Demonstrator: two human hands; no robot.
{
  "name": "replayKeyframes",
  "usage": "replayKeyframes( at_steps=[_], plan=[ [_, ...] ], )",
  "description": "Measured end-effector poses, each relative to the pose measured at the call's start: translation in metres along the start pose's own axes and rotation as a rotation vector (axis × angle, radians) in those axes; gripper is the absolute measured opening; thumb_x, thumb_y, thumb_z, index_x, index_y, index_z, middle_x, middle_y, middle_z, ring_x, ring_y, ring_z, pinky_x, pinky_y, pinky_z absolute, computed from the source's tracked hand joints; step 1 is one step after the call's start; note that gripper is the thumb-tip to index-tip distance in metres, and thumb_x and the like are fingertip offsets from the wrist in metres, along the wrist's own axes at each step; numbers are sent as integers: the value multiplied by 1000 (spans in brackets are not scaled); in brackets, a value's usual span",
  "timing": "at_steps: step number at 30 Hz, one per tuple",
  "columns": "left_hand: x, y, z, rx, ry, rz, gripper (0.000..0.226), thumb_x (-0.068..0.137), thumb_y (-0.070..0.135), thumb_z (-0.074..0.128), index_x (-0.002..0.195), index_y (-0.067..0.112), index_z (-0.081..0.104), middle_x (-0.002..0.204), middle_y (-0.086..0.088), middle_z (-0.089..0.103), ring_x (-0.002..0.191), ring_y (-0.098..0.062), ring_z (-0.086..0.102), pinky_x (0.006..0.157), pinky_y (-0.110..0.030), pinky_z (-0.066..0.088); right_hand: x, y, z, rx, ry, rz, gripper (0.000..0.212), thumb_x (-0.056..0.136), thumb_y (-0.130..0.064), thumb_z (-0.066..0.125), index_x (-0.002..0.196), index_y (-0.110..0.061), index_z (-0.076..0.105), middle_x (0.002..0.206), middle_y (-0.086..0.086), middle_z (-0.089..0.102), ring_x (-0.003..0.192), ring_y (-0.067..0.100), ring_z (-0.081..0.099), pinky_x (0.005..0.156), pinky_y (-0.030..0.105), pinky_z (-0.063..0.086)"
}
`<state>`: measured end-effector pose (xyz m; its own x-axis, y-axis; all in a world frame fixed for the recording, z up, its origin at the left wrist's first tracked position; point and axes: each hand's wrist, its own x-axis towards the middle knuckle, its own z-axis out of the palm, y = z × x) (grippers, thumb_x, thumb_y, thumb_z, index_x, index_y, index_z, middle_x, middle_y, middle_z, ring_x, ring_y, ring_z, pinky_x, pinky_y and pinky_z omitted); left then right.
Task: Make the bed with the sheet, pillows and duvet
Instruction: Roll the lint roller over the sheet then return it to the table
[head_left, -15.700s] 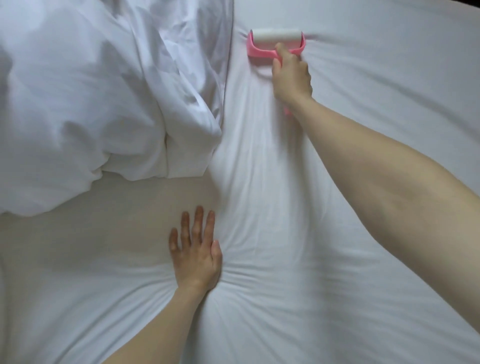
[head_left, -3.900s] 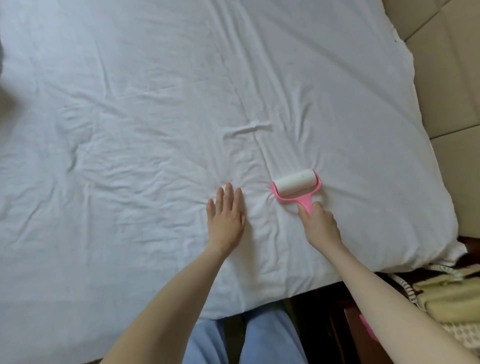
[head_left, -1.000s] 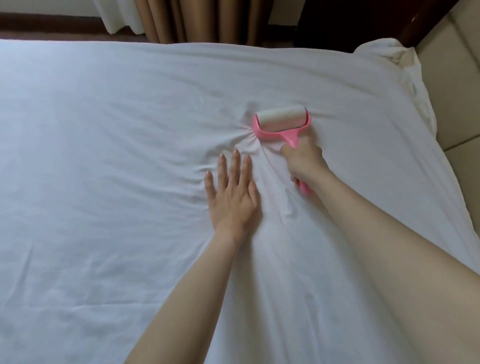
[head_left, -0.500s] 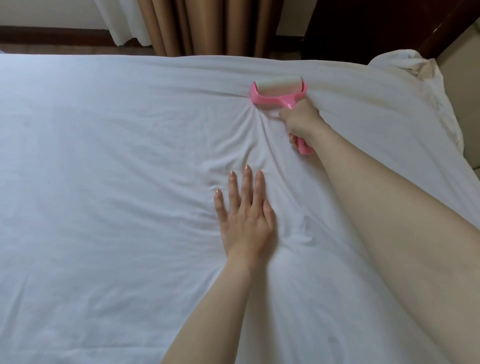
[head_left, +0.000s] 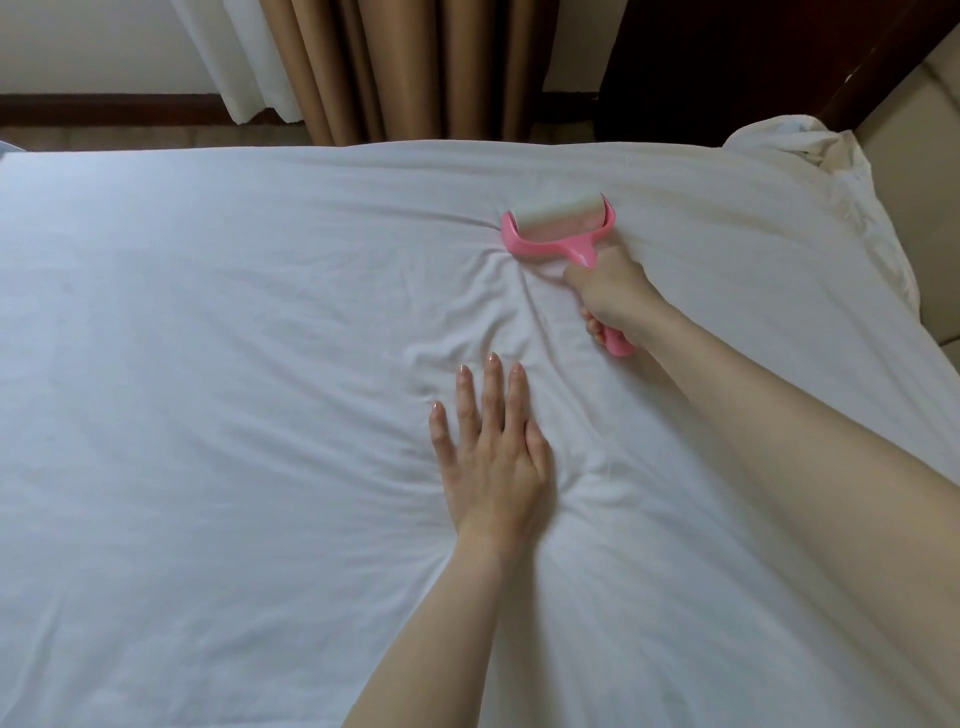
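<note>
1. Your left hand (head_left: 493, 457) lies flat on the fitted sheet (head_left: 208, 415), fingers straight and slightly spread, pressing the cloth down near the middle of the view.
2. Your right hand (head_left: 615, 299) is wrapped round the handle of the pink lint roller (head_left: 558, 231), which sits at about 1 o'clock from the left hand, its white roll touching the sheet.
3. The sheet covers the whole mattress in view; creases fan out between your two hands, and the cloth lies smoother toward 9 o'clock.
4. At 2 o'clock the sheet corner (head_left: 789, 150) looks bunched and loose beside the padded headboard (head_left: 930, 171), so it probably wants tucking.
5. Judged from this: the sheet is on and being cleaned and smoothed. No pillows or duvet show here, so both steps appear to remain.
6. Brown curtains (head_left: 405, 67) hang beyond the far edge at 12 o'clock.
</note>
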<state>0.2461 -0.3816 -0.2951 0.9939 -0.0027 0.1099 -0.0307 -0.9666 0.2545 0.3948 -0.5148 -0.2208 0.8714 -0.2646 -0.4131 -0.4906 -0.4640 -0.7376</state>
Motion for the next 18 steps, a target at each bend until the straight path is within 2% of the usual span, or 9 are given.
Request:
replayKeyframes(
  at_steps=[3,6,10,12,18],
  plan=[
    [-1,2,-1,0,1,4,60,91,33,26,150,24,30,158,2,25,146,-24,21,113,-52,15,10,-12,-2,-49,-21,-5,13,90,-24,45,92,-12,49,56,9,47,33,16,39,45,24,33],
    [0,1,0,-5,0,-3,60,91,33,26,150,24,31,158,2,25,146,-24,21,113,-52,15,25,-34,1,-80,-14,-2,11,93,-21,43,98,-12,46,56,7,45,32,15,37,38,17,29],
    [0,1,1,5,6,4,59,91,33,26,150,24,31,158,2,24,146,-24,22,113,-51,16,40,-57,11,-102,-10,6,10,91,-18,39,91,-10,46,56,9,46,38,20,40,34,15,29],
    [0,0,2,-3,-6,3,59,92,34,25,150,24,31,158,2,23,146,-24,21,113,-51,15,43,-61,12,-129,-5,24,12,91,-20,40,95,-10,46,56,10,47,41,21,43,35,16,31],
    [-2,-1,4,-2,-2,3,59,92,34,25,150,25,29,158,3,24,146,-24,21,113,-50,11,30,-43,6,-66,-47,85,12,92,-22,41,82,-15,41,58,5,43,38,15,36,39,14,26]
  ],
)
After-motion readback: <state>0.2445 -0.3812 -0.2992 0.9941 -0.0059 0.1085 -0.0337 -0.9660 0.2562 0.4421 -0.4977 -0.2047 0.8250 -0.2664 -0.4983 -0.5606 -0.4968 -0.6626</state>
